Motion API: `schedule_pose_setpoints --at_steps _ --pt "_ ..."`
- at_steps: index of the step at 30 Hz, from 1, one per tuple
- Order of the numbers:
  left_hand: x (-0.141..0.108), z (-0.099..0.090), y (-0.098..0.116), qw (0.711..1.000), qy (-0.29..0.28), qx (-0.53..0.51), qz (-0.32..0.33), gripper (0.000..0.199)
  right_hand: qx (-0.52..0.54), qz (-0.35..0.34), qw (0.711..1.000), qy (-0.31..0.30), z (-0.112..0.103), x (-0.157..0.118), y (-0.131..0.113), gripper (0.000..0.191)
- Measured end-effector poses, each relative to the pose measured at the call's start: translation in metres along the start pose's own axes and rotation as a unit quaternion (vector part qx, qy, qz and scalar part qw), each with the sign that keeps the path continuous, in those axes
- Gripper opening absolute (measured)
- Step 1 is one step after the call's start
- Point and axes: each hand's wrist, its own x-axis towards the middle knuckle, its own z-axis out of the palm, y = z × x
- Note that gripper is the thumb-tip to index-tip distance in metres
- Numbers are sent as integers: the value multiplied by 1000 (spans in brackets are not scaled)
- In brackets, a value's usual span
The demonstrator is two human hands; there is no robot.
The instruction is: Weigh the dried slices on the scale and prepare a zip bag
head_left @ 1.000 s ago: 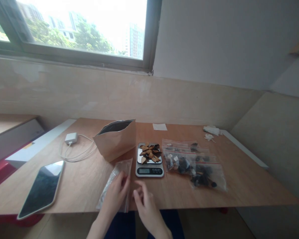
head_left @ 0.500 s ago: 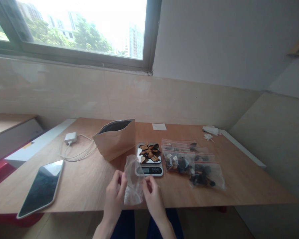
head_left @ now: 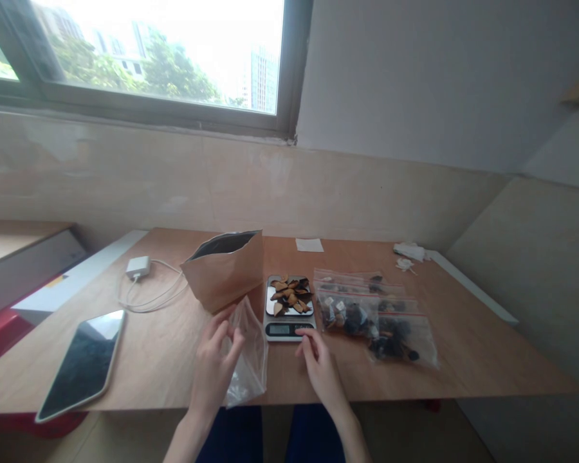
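Observation:
My left hand (head_left: 219, 354) is closed on a clear plastic zip bag (head_left: 251, 366), which hangs at the table's front edge with only small clear contents or creases low down. My right hand (head_left: 321, 363) holds nothing; its index finger reaches onto the button panel of a digital kitchen scale (head_left: 278, 330), the other fingers loosely bent. Dried brown slices (head_left: 292, 296) with dark edges lie heaped on the scale's plate. Behind the plastic bag stands a brown kraft paper pouch (head_left: 231, 273), upright with its top gaping.
Several filled zip bags (head_left: 400, 337) with dark dried pieces lie right of the scale. A tablet (head_left: 84, 360) and a white charger (head_left: 138, 266) with cable are on the left. White paper (head_left: 309, 245) and crumpled white scraps (head_left: 409, 252) sit toward the back.
My right hand has let go of the plastic bag and moved right and up to the scale's buttons. My left hand has drawn the bag slightly left.

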Motion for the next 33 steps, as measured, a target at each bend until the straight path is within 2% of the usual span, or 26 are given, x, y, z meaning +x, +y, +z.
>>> schedule_pose_setpoints --at_steps 3,5,9,11,15,21,25,29,33 --pt "1 5 -2 1000 -14 -2 -3 23 -7 -2 1000 -6 -2 -2 -5 41" --pt "1 10 -1 1000 -8 -6 -14 26 -7 6 999 -35 3 -8 -11 39" --pt "1 21 2 998 37 -33 -24 24 -3 12 992 -124 18 -22 -25 36" --pt "3 27 3 997 55 -51 -32 22 -4 8 990 -141 23 -27 -28 35" --pt "16 38 0 990 107 -68 -68 25 -22 17 992 -125 20 -28 -23 33" --pt "51 56 -3 956 222 -137 -136 27 -86 9 995 -54 -3 -11 -4 35" --pt "66 66 -16 946 230 -152 -168 24 -149 -50 988 1 -15 13 -5 33" --pt "71 71 -33 939 239 -155 -192 23 -215 -53 975 -20 -16 34 -15 36" --pt "72 76 -41 931 264 -182 -172 21 -312 -19 948 -54 -11 46 -25 37"
